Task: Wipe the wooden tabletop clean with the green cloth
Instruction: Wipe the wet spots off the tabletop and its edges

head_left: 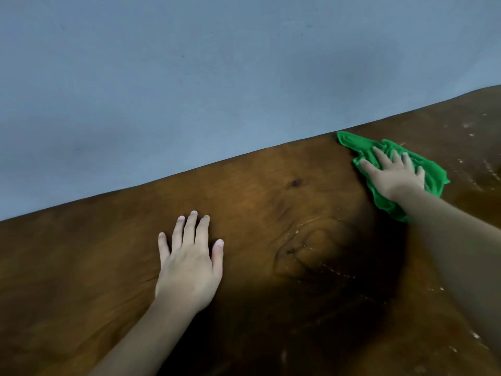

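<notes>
Wooden brown counter [244, 202] looks maybe half wiped. Right hand [393, 177] presses flat, fingers spread, on the crumpled green cloth [431, 172] at the far edge; left hand [189, 264] rests open and empty. Pale specks toward the right edge remain, I think.
</notes>
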